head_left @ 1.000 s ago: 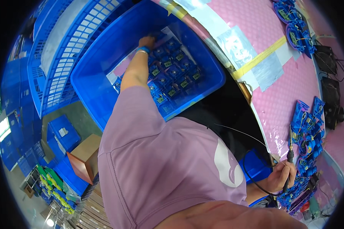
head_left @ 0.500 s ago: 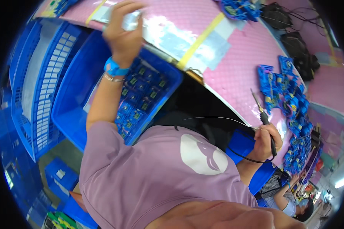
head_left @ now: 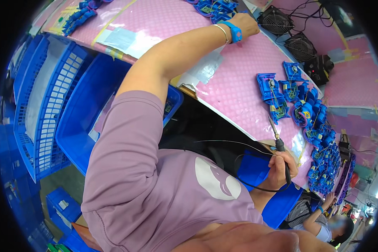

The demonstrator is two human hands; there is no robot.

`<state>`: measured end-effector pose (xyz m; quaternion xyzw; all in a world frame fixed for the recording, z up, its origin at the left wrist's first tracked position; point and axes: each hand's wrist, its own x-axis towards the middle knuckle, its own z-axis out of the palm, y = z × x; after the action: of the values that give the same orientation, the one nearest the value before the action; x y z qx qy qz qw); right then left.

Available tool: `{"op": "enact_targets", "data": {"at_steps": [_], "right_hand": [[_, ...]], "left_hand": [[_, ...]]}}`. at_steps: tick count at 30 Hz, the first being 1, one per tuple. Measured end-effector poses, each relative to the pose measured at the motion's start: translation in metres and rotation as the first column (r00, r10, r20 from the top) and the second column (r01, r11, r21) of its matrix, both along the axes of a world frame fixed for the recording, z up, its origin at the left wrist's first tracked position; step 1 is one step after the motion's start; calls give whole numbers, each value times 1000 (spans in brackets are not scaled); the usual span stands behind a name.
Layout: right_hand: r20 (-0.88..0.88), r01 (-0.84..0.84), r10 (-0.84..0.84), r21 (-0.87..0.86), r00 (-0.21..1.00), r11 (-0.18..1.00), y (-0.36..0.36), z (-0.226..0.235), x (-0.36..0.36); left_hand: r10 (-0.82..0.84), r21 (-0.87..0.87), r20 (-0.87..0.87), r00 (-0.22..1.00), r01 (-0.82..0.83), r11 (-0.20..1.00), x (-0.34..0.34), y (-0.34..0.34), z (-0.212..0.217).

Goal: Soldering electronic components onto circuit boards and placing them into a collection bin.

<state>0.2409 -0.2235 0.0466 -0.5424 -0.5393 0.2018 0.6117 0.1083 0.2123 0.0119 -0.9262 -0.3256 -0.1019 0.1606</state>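
Observation:
My right hand [head_left: 284, 167] is closed around the black handle of a soldering iron [head_left: 279, 143]. Its metal tip points up and away, close to a blue plastic housing with wires [head_left: 279, 111]. A thin silvery wire, apparently solder [head_left: 227, 141], runs leftward from the same hand. My left arm stretches across the pink tabletop [head_left: 235, 80]. At its end, my left hand [head_left: 244, 23] is at the far side, beside a cluster of blue housings [head_left: 216, 9]. Its fingers are mostly hidden behind the back of the hand, so what they hold cannot be seen.
Many wired blue parts [head_left: 323, 164] crowd the table's right side. Two black fans [head_left: 275, 20] and a black box [head_left: 319, 69] stand beyond the table edge. A blue bin [head_left: 73, 134] and blue crates [head_left: 54, 109] are at the left. Another person [head_left: 319, 218] sits at lower right.
My left hand has swung right, from above the blue bin to the table's far side near the fans. My right hand still grips the soldering iron, slightly lower left in view.

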Motion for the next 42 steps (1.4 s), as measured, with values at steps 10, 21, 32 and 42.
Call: {"op": "enact_targets", "data": {"at_steps": [10, 21, 32, 42], "right_hand": [[-23, -66, 64, -71, 998, 995, 18, -13, 6], [27, -303, 312, -168, 950, 938, 65, 1, -61], [146, -238, 271, -209, 952, 949, 52, 6, -66], [130, -74, 110, -254, 985, 964, 53, 6, -67]], "left_hand": [[76, -293, 705, 705, 192, 937, -319, -223, 30], [699, -549, -82, 710, -617, 563, -559, -300, -293], [863, -443, -12, 505, -777, 448, -516, -271, -373], [25, 149, 891, 453, -345, 927, -338, -201, -87]]}}
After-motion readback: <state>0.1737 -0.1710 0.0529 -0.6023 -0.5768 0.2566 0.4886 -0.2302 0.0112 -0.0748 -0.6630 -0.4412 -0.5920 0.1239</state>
